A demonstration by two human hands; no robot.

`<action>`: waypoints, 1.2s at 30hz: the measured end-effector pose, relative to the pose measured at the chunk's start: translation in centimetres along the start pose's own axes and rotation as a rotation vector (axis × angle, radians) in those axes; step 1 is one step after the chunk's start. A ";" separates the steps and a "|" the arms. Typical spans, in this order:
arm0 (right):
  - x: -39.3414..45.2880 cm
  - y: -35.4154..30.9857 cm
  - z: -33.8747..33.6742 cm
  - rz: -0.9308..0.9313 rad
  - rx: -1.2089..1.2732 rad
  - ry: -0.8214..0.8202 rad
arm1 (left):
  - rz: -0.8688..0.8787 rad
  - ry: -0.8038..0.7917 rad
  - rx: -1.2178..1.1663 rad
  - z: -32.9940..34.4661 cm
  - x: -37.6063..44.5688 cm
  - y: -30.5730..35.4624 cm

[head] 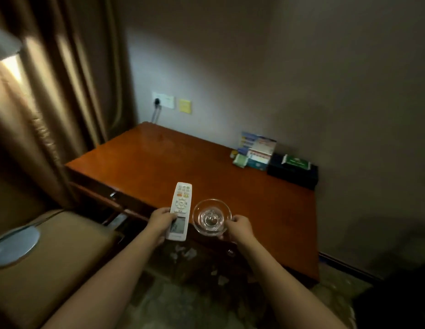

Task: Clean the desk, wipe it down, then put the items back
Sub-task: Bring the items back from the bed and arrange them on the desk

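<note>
White remote (180, 211), glass ashtray (211, 217) in hands

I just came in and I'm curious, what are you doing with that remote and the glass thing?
A person is standing at a wooden desk, tidying it. The left hand holds a white remote control, and the right hand pinches the rim of a clear glass dish. Both are held over the desk's near edge. At the back by the wall sit some leaflets and a dark box.

White remote (179, 211), clear glass bowl (211, 217), reddish-brown desk (183, 162)
</note>
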State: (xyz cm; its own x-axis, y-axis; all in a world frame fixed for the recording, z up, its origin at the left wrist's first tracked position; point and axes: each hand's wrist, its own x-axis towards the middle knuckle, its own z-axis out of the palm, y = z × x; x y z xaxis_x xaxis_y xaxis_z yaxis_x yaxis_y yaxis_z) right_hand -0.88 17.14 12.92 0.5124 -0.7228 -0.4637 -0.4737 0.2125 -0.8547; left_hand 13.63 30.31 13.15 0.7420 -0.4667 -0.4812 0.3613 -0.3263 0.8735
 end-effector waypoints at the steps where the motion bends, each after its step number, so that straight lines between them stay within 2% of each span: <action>1: 1.2 -0.2 -0.8 0.009 0.033 0.043 | 0.009 -0.045 0.030 1.4 1.7 0.8; 7: 7.4 -1.8 -4.4 0.067 0.202 0.280 | 0.017 -0.277 0.189 8.1 10.6 5.9; 17: 15.9 -1.4 -10.8 0.209 0.433 0.537 | 0.004 -0.440 0.449 19.7 20.0 9.3; 27: 25.9 1.0 -18.0 0.310 0.447 0.559 | -0.073 -0.435 0.605 29.1 26.9 9.8; 31: 28.1 1.8 -18.6 0.356 0.465 0.533 | -0.113 -0.433 0.699 30.5 28.6 9.3; 36: 29.9 3.9 -18.8 0.430 0.449 0.577 | -0.162 -0.410 0.766 32.5 30.7 7.7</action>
State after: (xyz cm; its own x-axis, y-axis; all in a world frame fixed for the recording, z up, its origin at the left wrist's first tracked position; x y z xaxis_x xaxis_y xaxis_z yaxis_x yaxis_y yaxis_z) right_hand -0.85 -15.98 0.09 -0.1503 -0.7159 -0.6818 -0.1519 0.6982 -0.6996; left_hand 20.88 -13.26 2.72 0.4003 -0.5772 -0.7118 -0.1427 -0.8065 0.5738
